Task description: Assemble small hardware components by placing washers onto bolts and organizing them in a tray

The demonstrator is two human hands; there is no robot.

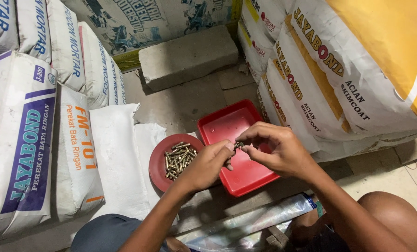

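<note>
Our left hand (208, 165) and right hand (274, 149) pinching small brass-coloured metal bolt (239, 145) together; square red plastic tray (227, 126) lying beneath grip, round red dish of bolts (164, 161) left of it.

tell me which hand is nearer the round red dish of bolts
Left. The left hand is right beside the round red dish, its wrist over the rim. The right hand is farther off, over the red square tray.
</note>
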